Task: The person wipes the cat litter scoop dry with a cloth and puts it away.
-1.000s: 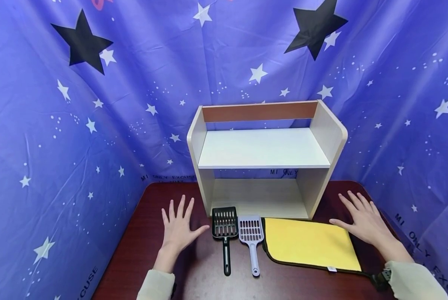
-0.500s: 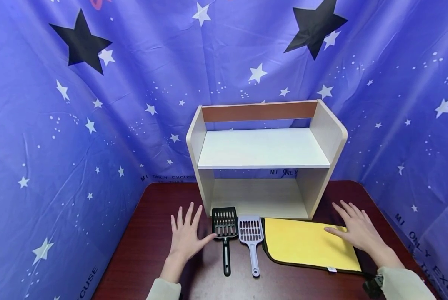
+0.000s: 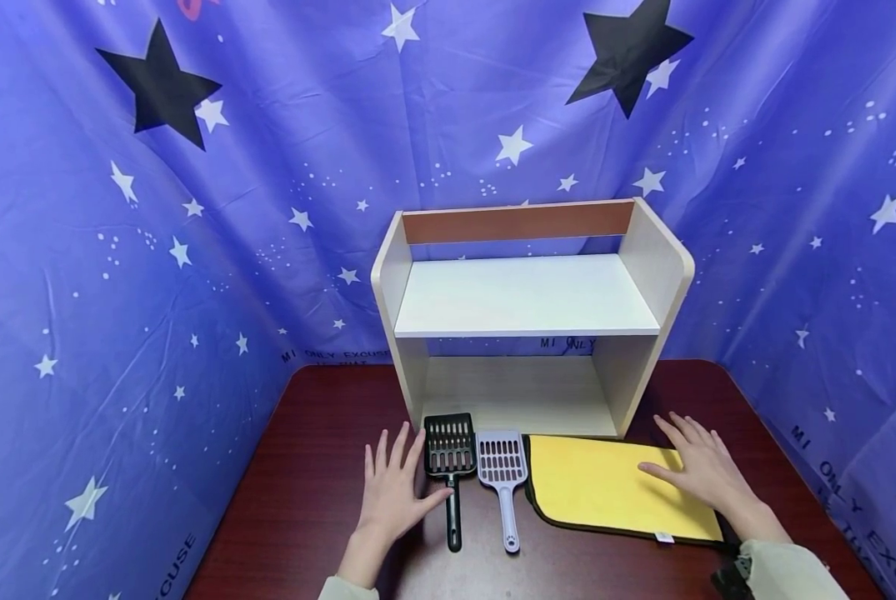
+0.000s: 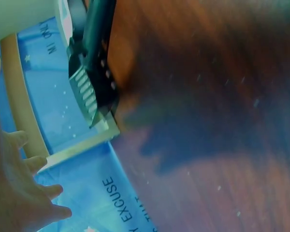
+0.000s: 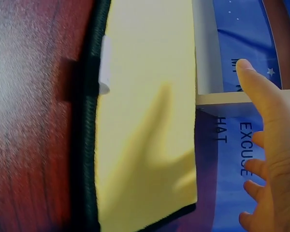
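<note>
In the head view my left hand (image 3: 392,500) hovers with spread fingers beside a black slotted litter scoop (image 3: 450,446), its thumb close over the handle. In the left wrist view the hand (image 4: 19,179) appears apart from the black scoop (image 4: 94,77). A pale lavender litter scoop (image 3: 502,458) lies just right of the black one, paw mark on its handle end. Over the right end of a yellow cloth (image 3: 598,483) with dark edging is my right hand (image 3: 706,475), fingers spread. The right wrist view has the hand's shadow falling on the cloth (image 5: 150,111); nothing is held.
Behind the scoops and cloth stands a two-tier pale wooden shelf (image 3: 528,296) on the dark red-brown table (image 3: 297,467). A blue curtain (image 3: 305,167) printed with stars hangs behind it and along both sides.
Both hands have come inward and nearer the table's front: the left moved right toward the black scoop, the right moved left over the yellow cloth. Scoops, cloth and shelf have stayed put.
</note>
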`<state>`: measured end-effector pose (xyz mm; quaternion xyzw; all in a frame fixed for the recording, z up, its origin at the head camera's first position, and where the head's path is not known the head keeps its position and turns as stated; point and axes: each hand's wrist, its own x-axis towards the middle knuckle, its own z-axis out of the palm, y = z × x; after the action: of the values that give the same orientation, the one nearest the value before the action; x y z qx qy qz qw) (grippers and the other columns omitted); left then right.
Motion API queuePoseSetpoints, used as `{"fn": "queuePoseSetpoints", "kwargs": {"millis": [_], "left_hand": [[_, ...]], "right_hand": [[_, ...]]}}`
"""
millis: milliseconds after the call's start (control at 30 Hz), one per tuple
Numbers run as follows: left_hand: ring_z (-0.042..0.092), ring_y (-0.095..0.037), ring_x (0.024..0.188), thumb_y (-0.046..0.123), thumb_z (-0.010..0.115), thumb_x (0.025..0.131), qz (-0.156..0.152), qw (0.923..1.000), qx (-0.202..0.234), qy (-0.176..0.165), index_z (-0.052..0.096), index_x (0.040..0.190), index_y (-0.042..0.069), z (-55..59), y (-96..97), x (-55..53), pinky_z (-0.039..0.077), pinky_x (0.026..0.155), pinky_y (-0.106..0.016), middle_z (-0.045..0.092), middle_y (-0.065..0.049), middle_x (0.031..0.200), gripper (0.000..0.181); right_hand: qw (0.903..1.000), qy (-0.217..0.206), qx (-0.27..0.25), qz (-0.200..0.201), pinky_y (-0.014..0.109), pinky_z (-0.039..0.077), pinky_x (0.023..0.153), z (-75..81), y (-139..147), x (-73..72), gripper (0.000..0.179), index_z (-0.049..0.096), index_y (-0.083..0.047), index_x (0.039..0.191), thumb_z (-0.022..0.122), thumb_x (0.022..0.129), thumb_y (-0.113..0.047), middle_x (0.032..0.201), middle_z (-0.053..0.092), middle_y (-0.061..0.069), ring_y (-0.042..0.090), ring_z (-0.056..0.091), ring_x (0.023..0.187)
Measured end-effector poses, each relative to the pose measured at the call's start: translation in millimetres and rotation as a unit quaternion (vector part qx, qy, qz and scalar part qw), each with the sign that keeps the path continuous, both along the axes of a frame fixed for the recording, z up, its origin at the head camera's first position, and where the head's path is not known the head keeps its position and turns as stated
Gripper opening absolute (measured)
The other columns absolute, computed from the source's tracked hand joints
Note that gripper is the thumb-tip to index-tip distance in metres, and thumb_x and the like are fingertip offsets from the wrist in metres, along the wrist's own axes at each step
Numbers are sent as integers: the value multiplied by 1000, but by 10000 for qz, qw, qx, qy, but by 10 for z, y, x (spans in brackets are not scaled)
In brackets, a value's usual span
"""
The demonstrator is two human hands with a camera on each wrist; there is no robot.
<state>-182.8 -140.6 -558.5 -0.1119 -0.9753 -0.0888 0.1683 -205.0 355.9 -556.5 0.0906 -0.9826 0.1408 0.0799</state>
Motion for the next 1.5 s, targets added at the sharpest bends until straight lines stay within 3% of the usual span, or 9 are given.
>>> {"fn": "queuePoseSetpoints", "kwargs": {"millis": [367,733,1033,1500], "left_hand": [[30,-42,148,80,62,74,-180,9992,-74,-351,32,156,26,-180,238,199,23,118,-65,28,-7,164,102],[42,-38,141,77,67,73,-492,9988,63,10,40,152,21,-308,447,310,36,114,-57,41,-10,157,101],[49,-33,137,72,70,74,-720,9967,378,-25,44,150,20,-310,589,365,43,112,-47,47,-8,153,96],[54,-32,132,73,64,80,-914,9909,868,-472,52,144,17,-292,771,385,51,102,-49,50,-7,151,86]], "right_hand": [[9999,50,-4,115,75,25,106,-127,-144,22,93,48,-1,143,75,77,-61,148,42,32,54,37,133],[9997,73,60,217,74,28,106,-280,-330,11,91,51,-2,142,74,77,-63,145,46,31,52,42,131],[9996,107,41,257,75,31,105,-337,-410,-42,90,53,-3,140,75,76,-62,142,51,27,49,45,130],[9995,-50,-119,299,74,28,106,-375,-492,-94,88,51,-2,141,71,80,-62,141,52,27,50,45,130]]}}
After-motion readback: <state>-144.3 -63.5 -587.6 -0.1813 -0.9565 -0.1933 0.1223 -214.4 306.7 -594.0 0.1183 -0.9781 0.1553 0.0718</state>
